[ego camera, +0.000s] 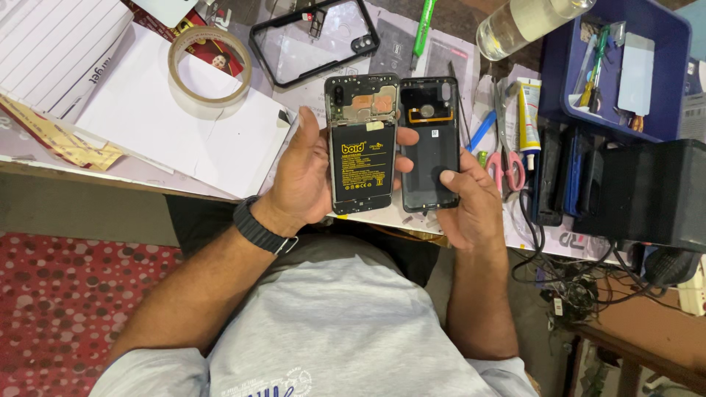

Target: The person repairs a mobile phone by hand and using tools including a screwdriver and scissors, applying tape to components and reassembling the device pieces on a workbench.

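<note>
Two hands up over the desk edge, head view only. I see the left hand (305, 176) clamped around an opened phone (360, 143), its battery and circuit board facing me, thumb curled over the right edge. Right hand (471, 195) grips the black back cover (430, 143), inner side up, thumb pressed on it. Phone and cover sit side by side, edges just touching. Tape roll (209, 65) lies left on white paper (176, 125); pink scissors (506, 136) and a blue tray (559, 66) to the right.

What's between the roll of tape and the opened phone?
In the head view, white paper sheets and the left hand lie between the tape roll and the opened phone.
</note>
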